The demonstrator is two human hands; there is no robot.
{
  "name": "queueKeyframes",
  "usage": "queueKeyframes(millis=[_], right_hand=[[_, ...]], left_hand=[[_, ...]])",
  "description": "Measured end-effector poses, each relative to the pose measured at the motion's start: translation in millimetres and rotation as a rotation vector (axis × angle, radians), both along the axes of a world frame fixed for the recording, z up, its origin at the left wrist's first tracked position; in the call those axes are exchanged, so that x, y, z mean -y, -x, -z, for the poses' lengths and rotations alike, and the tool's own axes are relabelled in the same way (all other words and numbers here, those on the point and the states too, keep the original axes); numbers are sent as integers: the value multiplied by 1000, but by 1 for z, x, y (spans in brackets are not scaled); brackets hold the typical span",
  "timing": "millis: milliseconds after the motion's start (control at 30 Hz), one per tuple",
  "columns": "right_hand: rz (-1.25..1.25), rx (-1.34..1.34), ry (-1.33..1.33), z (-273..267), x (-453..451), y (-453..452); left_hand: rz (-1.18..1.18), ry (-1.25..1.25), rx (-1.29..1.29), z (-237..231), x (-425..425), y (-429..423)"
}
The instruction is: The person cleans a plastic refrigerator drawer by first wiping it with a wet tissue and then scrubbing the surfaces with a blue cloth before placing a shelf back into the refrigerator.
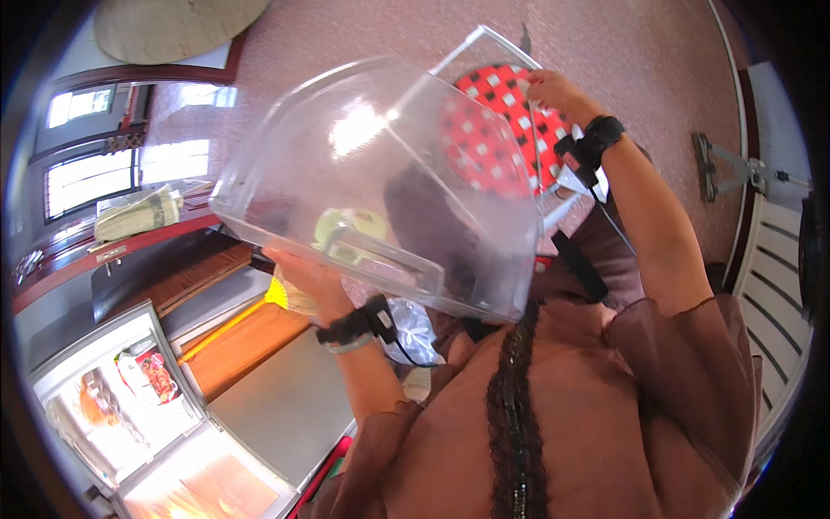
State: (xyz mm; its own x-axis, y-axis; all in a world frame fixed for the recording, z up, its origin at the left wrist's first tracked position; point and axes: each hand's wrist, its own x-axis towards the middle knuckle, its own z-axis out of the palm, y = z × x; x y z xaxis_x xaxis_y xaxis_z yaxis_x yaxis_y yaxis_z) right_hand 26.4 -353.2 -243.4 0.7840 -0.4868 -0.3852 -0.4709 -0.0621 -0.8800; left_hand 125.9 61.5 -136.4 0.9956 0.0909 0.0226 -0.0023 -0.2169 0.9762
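Note:
My left hand (311, 279) grips the lower left side of a large clear plastic bin (305, 168), which is tilted in front of me. A moulded recess shaped like a handle shows on the bin's near wall. Beyond its right side, my right hand (557, 94) is raised with curled fingers by a thin straight edge. Whether the fingers clasp that edge is unclear. Under this hand is a round red cover (499, 87) with black and white checks, partly seen through the bin. A white-edged frame (509, 42) reaches past the cover. Black straps circle both my wrists.
An open, lit refrigerator (185, 360) with packets inside stands at the lower left. A yellow-handled broom (220, 327) lies near it. A clear plastic bag (412, 331) is by my left wrist. Folded cloth (139, 214) rests on a counter. A metal bracket (726, 168) projects on the right.

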Motion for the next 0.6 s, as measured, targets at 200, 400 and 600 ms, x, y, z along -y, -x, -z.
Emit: queueKeyframes(millis=[200,400,600], right_hand=[[-47,65,-497,14,-23,39],[3,146,-459,27,-77,42],[-92,55,-756,-8,-125,117]], left_hand=[[-134,358,-141,-4,10,-1],[-221,236,-94,6,4,4],[-289,215,-46,-9,16,25]])
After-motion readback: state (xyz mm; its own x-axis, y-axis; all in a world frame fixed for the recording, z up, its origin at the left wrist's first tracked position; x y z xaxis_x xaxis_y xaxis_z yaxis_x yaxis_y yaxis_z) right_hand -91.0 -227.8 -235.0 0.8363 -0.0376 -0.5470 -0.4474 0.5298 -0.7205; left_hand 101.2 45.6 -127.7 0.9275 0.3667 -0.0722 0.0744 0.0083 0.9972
